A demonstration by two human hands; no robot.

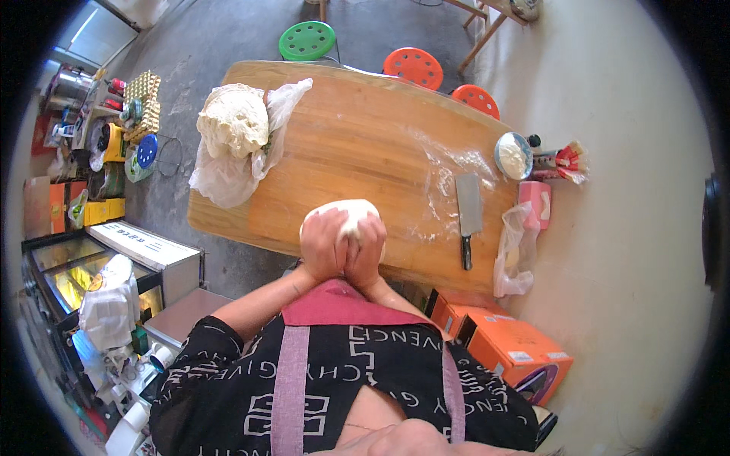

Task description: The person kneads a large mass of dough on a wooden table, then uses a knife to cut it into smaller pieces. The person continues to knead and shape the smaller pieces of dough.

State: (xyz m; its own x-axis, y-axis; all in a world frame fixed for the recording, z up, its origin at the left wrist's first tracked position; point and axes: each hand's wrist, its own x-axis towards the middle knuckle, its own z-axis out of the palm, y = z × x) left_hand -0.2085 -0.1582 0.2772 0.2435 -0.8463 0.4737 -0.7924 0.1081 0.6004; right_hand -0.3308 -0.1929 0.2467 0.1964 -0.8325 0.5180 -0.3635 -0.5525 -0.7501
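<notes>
Both my hands press side by side on a lump of white dough (356, 208) at the near edge of the wooden table (365, 131). My left hand (325, 242) curls its fingers over the dough's left half; my right hand (366, 245) grips its right half. At the table's far left a larger mass of dough (234, 119) rests on a clear plastic bag (222, 179). A cleaver (470, 208) with a black handle lies to the right, beside scattered flour (445, 171). A bowl of flour (514, 156) stands at the right edge.
A pink tissue box (533, 205) and a plastic bag (513, 256) sit at the table's right end. Green (307, 41) and orange stools (413, 67) stand beyond the far edge. Orange cartons (507, 347) are near my right side, a glass display case (74, 268) at left.
</notes>
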